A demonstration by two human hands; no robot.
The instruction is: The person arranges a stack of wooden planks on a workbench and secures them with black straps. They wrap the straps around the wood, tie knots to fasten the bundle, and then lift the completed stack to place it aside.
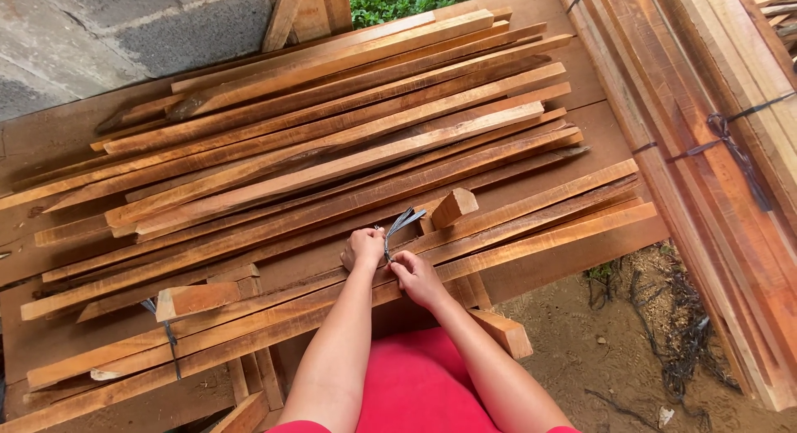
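Left hand (363, 249) is closed on a dark strap (402, 224); right hand (415, 275) pinches the same strap just below, both over a bundle of wooden slats (531, 225) on the table (50, 142). It looks like tying; a tight knot seems needed next, I judge

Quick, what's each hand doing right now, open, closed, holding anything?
Left hand: closed, gripping the dark strap around the wood strips.
Right hand: closed, pinching the same strap.

Both hands, the left hand (363, 249) and right hand (415, 277), pinch a grey strap (399, 226) around bundled wooden slats (531, 225), with a loose slat pile (332, 126) just beyond them.
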